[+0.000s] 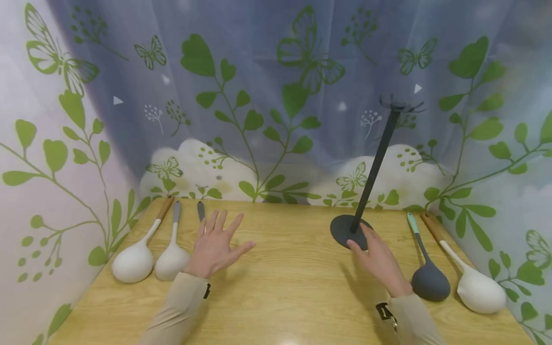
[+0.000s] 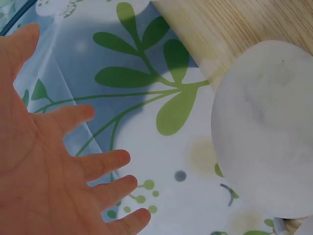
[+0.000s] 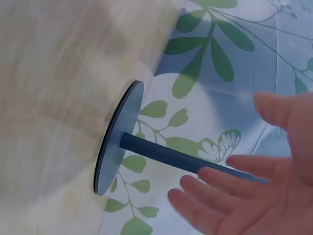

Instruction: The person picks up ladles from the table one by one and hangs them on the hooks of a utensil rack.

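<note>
My left hand (image 1: 217, 247) is spread flat above the table at the left, palm down. It partly covers a utensil with a dark grey handle (image 1: 201, 211), whose head is hidden. In the left wrist view, this hand's fingers point toward a white ladle bowl (image 2: 266, 127). On the right, a black utensil stand (image 1: 374, 177) has a round base, an upright post and a ring of hooks on top. My right hand (image 1: 381, 261) is beside its base, overlapping the rim in the head view. The right wrist view shows relaxed, extended fingers (image 3: 205, 200) near the stand's post (image 3: 161, 155).
Left of my left hand lie a white ladle with a wooden handle (image 1: 132, 261) and one with a grey handle (image 1: 172, 261). At the right lie a dark ladle with a mint handle (image 1: 430, 281) and another white ladle (image 1: 480, 291). A patterned curtain (image 1: 258, 96) backs the wooden table (image 1: 284, 287).
</note>
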### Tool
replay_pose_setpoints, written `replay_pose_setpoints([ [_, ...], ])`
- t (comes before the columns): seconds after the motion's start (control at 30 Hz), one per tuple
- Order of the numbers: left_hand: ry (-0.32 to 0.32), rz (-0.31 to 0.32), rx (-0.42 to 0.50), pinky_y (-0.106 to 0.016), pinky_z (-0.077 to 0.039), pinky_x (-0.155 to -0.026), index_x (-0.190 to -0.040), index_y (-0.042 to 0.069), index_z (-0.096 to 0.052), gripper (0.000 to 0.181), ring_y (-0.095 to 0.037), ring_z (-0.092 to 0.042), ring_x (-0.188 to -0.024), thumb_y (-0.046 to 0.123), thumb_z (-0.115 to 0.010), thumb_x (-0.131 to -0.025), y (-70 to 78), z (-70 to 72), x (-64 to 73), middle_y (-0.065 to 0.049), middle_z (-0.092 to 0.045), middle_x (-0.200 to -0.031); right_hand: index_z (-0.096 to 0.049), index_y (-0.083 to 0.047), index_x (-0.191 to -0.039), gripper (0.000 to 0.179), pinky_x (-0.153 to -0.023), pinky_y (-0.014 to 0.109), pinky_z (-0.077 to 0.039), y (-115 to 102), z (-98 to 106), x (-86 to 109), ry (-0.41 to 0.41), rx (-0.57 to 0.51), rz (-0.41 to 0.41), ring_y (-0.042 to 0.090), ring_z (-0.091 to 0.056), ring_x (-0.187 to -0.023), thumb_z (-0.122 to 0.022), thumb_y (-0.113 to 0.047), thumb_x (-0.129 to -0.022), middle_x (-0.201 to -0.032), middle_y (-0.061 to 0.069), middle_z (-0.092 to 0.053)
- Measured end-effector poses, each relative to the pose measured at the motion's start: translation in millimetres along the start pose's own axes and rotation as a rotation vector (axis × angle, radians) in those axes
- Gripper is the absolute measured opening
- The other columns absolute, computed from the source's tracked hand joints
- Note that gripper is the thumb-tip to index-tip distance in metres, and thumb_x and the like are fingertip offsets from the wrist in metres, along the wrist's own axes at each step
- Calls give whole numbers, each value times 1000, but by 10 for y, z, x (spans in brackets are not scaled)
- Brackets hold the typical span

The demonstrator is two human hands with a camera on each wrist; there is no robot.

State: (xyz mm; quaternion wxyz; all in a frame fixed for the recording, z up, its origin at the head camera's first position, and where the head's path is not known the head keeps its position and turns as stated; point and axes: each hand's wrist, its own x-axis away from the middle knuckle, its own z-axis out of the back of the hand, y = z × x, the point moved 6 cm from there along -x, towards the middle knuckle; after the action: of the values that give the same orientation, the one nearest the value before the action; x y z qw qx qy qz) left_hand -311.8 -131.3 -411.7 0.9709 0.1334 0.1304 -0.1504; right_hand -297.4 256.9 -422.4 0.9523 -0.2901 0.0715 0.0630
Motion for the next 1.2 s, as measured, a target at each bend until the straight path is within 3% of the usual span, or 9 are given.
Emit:
replay_pose_setpoints([
  [0.27,13,-5,4,-68,-19,-114,-154,25,-33,84,-45,-20,-147,74,-48,-87,7,38,37,-23,-26,-158,-24,3,-153,71,-97,60,-46,-104,202,-381,180,-136,-40,50,-45,-129,-50,-38,-102,-148,34,-36],
  [0.5,-10,-2,3,-68,-19,-114,-154,24,-33,85,-45,-18,-147,75,-47,-88,25,8,20,-23,-25,-159,-24,0,-154,66,-103,58,-41,-112,406,-591,443,-269,-54,47,-41,-131,-55,-23,-101,-146,30,-37],
  [0.6,-8,-7,16,-67,-18,-115,-154,23,-34,86,-44,-18,-148,75,-48,-87,44,-10,16,-22,-25,-159,-27,0,-153,62,-103,56,-43,-79,473,-643,513,-306,-65,46,-44,-129,-54,-21,-101,-144,29,-40],
  [0.8,7,-16,18,-67,-19,-114,-152,22,-38,86,-44,-21,-147,75,-51,-85,65,-25,25,-23,-27,-158,-37,-2,-149,53,-103,53,-46,-58,514,-735,526,-359,-97,42,-50,-128,-52,-19,-102,-144,24,-45],
  [1.03,12,-21,14,-67,-19,-115,-151,22,-40,87,-42,-21,-148,75,-52,-84,36,-13,29,-22,-28,-158,-43,-2,-144,45,-97,55,-49,-78,497,-875,513,-332,-95,40,-58,-120,-50,-18,-103,-130,26,-59],
  [1.2,-1,-20,4,-67,-18,-115,-151,23,-40,87,-42,-20,-148,76,-52,-84,16,-39,39,-22,-30,-157,-46,-2,-141,40,-93,57,-49,-50,456,-909,515,-326,-98,43,-60,-114,-47,-16,-104,-127,27,-61],
])
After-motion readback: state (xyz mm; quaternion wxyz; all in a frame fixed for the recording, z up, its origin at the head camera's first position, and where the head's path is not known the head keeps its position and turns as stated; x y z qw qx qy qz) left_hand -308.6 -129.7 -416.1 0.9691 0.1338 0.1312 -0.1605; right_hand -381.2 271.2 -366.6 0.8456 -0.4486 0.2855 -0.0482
